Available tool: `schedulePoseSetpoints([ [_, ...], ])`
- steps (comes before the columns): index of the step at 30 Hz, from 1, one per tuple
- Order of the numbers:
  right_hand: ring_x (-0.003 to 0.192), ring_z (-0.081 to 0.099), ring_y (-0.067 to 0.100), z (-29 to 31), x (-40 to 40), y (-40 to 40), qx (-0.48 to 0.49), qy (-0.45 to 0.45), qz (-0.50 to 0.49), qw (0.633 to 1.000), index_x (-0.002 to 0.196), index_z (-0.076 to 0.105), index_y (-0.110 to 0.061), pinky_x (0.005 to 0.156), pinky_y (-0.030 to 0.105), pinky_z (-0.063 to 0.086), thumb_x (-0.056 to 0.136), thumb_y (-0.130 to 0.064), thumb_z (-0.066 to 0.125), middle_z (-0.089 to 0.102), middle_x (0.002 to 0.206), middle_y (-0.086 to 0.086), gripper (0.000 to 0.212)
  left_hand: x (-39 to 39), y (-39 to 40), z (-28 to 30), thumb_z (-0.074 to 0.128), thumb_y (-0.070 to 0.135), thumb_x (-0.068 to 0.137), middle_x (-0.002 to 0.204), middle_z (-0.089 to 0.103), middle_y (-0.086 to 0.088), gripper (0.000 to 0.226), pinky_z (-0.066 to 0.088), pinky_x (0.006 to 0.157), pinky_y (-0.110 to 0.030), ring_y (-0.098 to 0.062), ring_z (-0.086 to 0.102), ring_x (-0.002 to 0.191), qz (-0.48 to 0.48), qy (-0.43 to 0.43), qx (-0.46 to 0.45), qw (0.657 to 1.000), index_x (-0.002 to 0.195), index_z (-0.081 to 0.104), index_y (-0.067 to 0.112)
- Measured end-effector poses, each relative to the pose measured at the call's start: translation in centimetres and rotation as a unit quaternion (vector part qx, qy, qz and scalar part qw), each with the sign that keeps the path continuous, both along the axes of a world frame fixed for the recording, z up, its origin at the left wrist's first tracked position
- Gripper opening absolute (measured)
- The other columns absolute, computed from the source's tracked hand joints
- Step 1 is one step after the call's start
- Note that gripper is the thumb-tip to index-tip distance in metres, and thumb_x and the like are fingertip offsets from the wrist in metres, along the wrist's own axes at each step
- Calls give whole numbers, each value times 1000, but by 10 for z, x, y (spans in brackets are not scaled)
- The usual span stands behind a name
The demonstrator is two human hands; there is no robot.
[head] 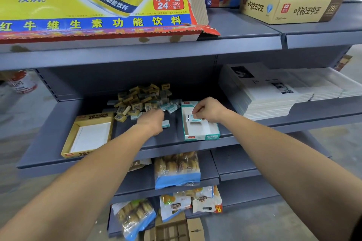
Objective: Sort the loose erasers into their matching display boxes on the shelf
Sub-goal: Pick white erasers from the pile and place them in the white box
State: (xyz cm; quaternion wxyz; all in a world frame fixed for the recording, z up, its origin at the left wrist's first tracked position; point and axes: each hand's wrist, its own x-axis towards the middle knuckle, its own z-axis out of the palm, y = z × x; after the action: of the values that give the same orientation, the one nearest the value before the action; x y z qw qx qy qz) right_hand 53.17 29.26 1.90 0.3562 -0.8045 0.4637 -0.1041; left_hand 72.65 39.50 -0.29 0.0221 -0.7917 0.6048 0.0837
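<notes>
The right hand [208, 109] pinches a small teal-and-white eraser [195, 119] over the teal cardboard box [201, 136]. The left hand [151, 120], fingers curled, reaches among blocky loose erasers [137, 100] on the metal shelf [49, 143]; whether it grips one cannot be told.
</notes>
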Motion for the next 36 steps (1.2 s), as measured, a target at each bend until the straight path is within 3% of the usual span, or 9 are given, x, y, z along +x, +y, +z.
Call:
schedulePoseSetpoints([
  [2,86,63,13,-3,0,0,-2,9,3,1000,92,74,-14,76,22,51,84,-13,73,69,95,0,8,0,1,-3,63,-4,78,98,65,-12,24,58,68,-40,-26,63,76,-3,-2,2,1000,95,61,13],
  [5,85,62,12,-6,-1,2,-1,18,7,1000,94,75,-11,74,21,48,85,-11,71,69,94,-1,10,0,3,-8,64,-2,78,98,64,-11,27,57,70,-40,-28,63,82,-4,-3,9,1000,103,65,9],
  [8,85,63,12,-9,-2,3,-3,26,9,1000,95,75,-11,71,20,48,85,-10,71,70,94,-1,11,-1,5,-9,62,-3,78,92,63,-11,20,55,63,-38,-28,63,78,-3,-3,13,1000,95,64,7],
  [13,84,63,12,-9,-4,3,-10,37,24,999,96,76,-11,72,21,51,85,-11,71,71,97,1,12,-9,8,-6,65,5,79,104,57,-10,31,55,74,-40,-29,58,94,-17,-4,-5,1000,110,63,7],
  [16,85,63,12,-8,-5,5,-9,40,28,999,98,75,-10,71,20,50,85,-11,71,70,96,1,14,-19,8,-3,67,13,77,113,53,-9,25,51,86,-42,-29,53,106,-52,15,-35,998,102,63,11],
  [18,86,63,12,-8,-6,5,-9,40,32,999,98,75,-9,74,21,52,85,-11,71,70,97,2,14,-24,10,-3,68,18,77,115,53,-7,32,49,89,-40,-26,51,109,-72,45,-47,995,109,66,13],
  [24,87,64,11,-9,-7,9,-5,36,44,998,98,75,-8,80,23,54,84,-9,71,71,98,2,14,-31,20,-7,76,36,77,107,57,0,35,47,88,-35,-19,50,104,-116,101,-46,987,104,70,15],
  [29,73,60,6,-11,-7,11,-9,40,49,998,96,76,-8,68,18,50,84,-9,72,72,93,1,13,-36,23,-11,77,51,73,105,57,0,47,47,86,-37,-20,49,99,-122,109,-59,985,102,69,14],
  [36,74,63,10,-11,-10,13,24,38,55,997,93,77,-10,59,15,50,82,-9,74,73,88,2,11,-50,19,-18,71,44,82,100,55,1,29,45,84,-38,-17,48,96,-112,128,-99,980,85,66,15],
])
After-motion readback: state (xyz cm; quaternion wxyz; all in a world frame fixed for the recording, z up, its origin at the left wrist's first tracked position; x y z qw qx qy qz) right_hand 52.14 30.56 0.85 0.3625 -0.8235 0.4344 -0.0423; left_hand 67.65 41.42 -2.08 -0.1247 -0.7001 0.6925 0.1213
